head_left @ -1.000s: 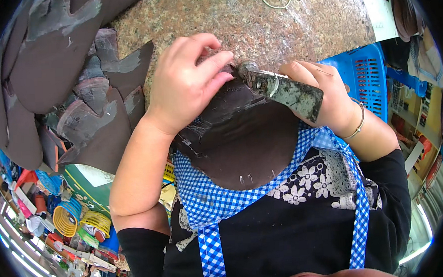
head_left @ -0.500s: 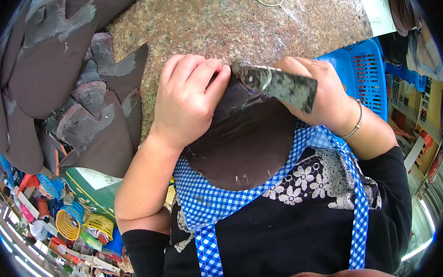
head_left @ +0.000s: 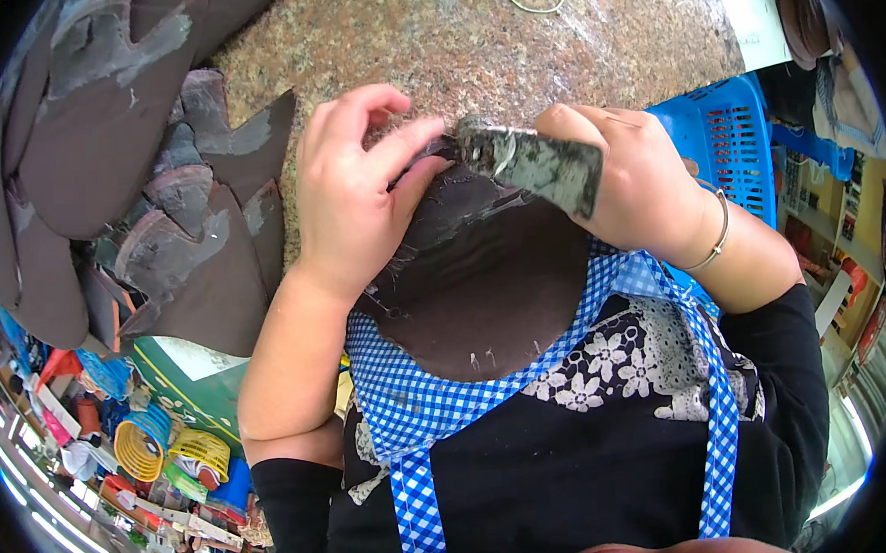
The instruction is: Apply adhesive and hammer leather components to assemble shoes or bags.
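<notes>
My left hand point(head_left: 358, 191) pinches the upper edge of a dark brown sheet piece point(head_left: 479, 295) with grey-coated patches and loose threads, curved at its lower end and resting over a blue checked apron point(head_left: 409, 398). My right hand point(head_left: 638, 176) is closed on a flat, worn metal tool point(head_left: 548, 171) with grey mottled surface, its narrower end at the piece's top edge beside my left fingertips. The speckled stone worktop point(head_left: 451, 46) lies just beyond both hands. Exactly what lies under my left fingers is partly hidden.
Several similar dark pieces point(head_left: 95, 144) are piled at the left. A green rubber band point(head_left: 535, 6) lies at the back of the worktop. A blue plastic basket point(head_left: 732, 141) is right of my right hand. Yellow baskets point(head_left: 141, 442) and mixed clutter are low at the left.
My left hand shifted down, then back up with its fingers slightly lifted. My right hand and the tool have moved a little left and upward along the piece's top edge.
</notes>
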`<state>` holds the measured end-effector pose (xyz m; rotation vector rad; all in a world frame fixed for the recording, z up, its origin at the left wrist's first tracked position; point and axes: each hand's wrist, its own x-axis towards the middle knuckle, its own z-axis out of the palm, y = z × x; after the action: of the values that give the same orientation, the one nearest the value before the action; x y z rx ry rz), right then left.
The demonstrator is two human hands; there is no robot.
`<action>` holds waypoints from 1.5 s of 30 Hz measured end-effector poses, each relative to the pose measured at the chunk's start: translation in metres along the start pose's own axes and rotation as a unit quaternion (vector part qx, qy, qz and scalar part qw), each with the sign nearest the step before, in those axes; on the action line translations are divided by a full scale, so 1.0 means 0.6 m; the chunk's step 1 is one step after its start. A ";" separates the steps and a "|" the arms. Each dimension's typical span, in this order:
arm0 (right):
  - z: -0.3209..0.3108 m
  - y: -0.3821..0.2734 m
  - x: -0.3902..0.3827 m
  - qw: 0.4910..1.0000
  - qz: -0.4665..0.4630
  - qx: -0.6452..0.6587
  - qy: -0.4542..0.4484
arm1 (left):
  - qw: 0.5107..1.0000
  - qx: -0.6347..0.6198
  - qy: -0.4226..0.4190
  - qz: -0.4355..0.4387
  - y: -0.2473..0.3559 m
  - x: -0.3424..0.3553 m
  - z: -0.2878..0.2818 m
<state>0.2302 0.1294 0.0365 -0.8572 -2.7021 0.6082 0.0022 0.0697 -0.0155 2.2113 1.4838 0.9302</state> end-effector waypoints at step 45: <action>0.005 0.012 0.019 0.999 -0.023 0.018 -0.034 | 0.987 0.052 0.031 -0.149 0.022 -0.037 -0.014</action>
<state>0.2237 0.1403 0.0320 -0.7779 -2.7537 0.6840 -0.0001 0.0433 -0.0092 1.9661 1.8669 0.8452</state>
